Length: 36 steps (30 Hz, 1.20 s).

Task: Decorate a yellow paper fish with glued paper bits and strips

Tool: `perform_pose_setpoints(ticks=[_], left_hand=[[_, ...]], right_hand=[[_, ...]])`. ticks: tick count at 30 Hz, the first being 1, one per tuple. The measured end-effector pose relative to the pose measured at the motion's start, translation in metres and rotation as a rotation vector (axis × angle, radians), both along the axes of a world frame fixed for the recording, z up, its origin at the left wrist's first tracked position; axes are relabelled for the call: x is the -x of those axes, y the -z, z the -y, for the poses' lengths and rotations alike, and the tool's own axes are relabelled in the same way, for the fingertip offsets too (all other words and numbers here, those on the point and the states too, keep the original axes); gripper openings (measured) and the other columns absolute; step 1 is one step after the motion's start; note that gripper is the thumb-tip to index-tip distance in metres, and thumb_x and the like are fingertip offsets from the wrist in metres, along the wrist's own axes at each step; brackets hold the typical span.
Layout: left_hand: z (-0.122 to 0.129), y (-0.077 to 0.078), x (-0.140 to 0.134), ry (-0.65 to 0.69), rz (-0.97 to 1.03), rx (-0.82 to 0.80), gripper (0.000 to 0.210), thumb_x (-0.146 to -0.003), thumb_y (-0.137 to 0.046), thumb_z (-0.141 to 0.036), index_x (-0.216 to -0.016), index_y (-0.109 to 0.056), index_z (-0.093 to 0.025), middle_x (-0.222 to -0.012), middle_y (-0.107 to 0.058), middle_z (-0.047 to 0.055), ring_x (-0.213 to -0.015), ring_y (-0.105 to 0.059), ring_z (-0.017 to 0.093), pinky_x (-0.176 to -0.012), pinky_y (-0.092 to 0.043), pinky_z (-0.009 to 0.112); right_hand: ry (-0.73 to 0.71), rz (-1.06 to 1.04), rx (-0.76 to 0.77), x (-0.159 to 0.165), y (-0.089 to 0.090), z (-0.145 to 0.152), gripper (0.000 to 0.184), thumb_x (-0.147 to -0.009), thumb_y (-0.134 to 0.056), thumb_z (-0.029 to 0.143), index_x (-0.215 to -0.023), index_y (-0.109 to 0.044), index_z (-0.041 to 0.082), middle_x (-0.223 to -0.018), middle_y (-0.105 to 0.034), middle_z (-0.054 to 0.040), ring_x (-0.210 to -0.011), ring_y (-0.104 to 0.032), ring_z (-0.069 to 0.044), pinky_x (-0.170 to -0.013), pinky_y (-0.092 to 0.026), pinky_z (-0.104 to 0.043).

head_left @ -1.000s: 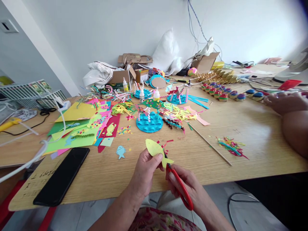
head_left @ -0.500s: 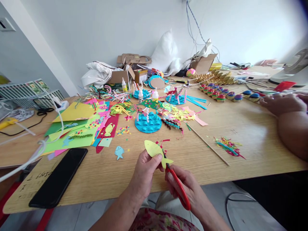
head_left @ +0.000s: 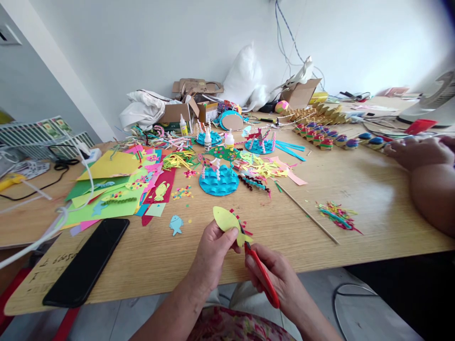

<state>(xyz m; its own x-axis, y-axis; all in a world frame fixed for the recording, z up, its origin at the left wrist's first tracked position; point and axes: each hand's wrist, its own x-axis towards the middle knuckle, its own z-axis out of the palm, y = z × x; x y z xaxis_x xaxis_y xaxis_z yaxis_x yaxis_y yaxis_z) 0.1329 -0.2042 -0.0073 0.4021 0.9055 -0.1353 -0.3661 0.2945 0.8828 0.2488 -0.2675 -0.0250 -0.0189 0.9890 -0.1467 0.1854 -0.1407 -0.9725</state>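
My left hand (head_left: 217, 251) pinches a yellow-green paper fish (head_left: 226, 219) between thumb and fingers, just above the table's front edge. Red-handled scissors (head_left: 263, 277) are gripped in my right hand (head_left: 275, 272), their dark blades up against the tail end of the fish. Small red paper bits (head_left: 245, 229) lie on the table behind the blades. A blue paper fish (head_left: 176, 225) rests flat to the left of my hands. Straight behind them stands a blue scalloped round base (head_left: 219, 182) with paper fish mounted on striped coils.
A black phone (head_left: 87, 263) lies at the front left, below stacked coloured paper (head_left: 106, 166). A wooden stick (head_left: 307, 213) and a pile of paper shreds (head_left: 336, 216) lie to the right. Another person's arm (head_left: 430, 180) rests at the right edge. Glue bottles (head_left: 208, 140) stand farther back.
The tail end of the paper fish has shifted slightly left and looks narrower. The scissors and my right hand have barely moved, and my left hand stays in place.
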Motion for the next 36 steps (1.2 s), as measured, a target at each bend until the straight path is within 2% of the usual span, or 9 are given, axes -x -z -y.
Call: perform_pose_setpoints(ticks=[7,16,22,26,29,36], left_hand=[[-0.003,0.002,0.004,0.014,-0.049,-0.034,0.018,-0.069,-0.061,-0.028,-0.075,-0.052,-0.014,-0.062,-0.053,-0.002,-0.054,-0.05,0.009,-0.052,-0.041,0.021],[-0.003,0.005,0.009,0.06,-0.104,-0.102,0.024,-0.073,-0.057,-0.029,-0.092,-0.051,-0.016,-0.071,-0.061,0.001,-0.06,-0.055,0.012,-0.057,-0.041,0.022],[-0.009,0.001,0.013,0.008,-0.094,-0.195,0.016,-0.073,-0.057,-0.023,-0.088,-0.057,-0.015,-0.089,-0.062,0.005,-0.084,-0.055,0.015,-0.073,-0.041,0.023],[-0.017,-0.004,0.017,0.032,0.045,-0.067,0.014,-0.071,-0.06,-0.023,-0.083,-0.056,-0.017,-0.078,-0.059,0.0,-0.071,-0.053,0.011,-0.066,-0.042,0.022],[-0.02,-0.006,0.018,0.053,0.062,0.0,0.016,-0.066,-0.066,-0.023,-0.073,-0.054,-0.015,-0.067,-0.055,-0.003,-0.061,-0.05,0.008,-0.06,-0.042,0.019],[-0.019,0.0,0.018,0.165,0.105,0.12,0.017,-0.063,-0.069,-0.021,-0.07,-0.054,-0.015,-0.064,-0.056,-0.003,-0.057,-0.052,0.008,-0.054,-0.042,0.018]], right_hand=[[0.012,0.025,0.001,-0.001,0.0,0.0,0.042,-0.08,-0.04,0.055,-0.057,-0.039,0.019,-0.048,-0.042,0.0046,-0.044,-0.038,-0.008,-0.041,-0.029,-0.02],[0.023,0.064,-0.026,0.0,-0.002,-0.001,0.044,-0.079,-0.039,0.056,-0.055,-0.038,0.02,-0.046,-0.041,0.0045,-0.043,-0.037,-0.008,-0.041,-0.028,-0.021],[0.004,0.126,-0.05,-0.002,0.0,-0.002,0.044,-0.081,-0.037,0.055,-0.054,-0.037,0.02,-0.046,-0.04,0.0043,-0.045,-0.037,-0.008,-0.042,-0.027,-0.021],[-0.022,0.111,-0.038,-0.002,0.003,-0.001,0.042,-0.082,-0.038,0.052,-0.055,-0.037,0.02,-0.048,-0.039,0.0046,-0.046,-0.037,-0.008,-0.043,-0.028,-0.021],[-0.04,0.08,-0.029,-0.002,0.002,-0.001,0.041,-0.082,-0.038,0.051,-0.056,-0.037,0.02,-0.048,-0.038,0.0051,-0.045,-0.037,-0.008,-0.043,-0.027,-0.021],[-0.055,-0.017,-0.008,-0.001,0.0,-0.001,0.04,-0.08,-0.041,0.051,-0.056,-0.037,0.02,-0.048,-0.036,0.0057,-0.044,-0.036,-0.008,-0.042,-0.028,-0.021]])
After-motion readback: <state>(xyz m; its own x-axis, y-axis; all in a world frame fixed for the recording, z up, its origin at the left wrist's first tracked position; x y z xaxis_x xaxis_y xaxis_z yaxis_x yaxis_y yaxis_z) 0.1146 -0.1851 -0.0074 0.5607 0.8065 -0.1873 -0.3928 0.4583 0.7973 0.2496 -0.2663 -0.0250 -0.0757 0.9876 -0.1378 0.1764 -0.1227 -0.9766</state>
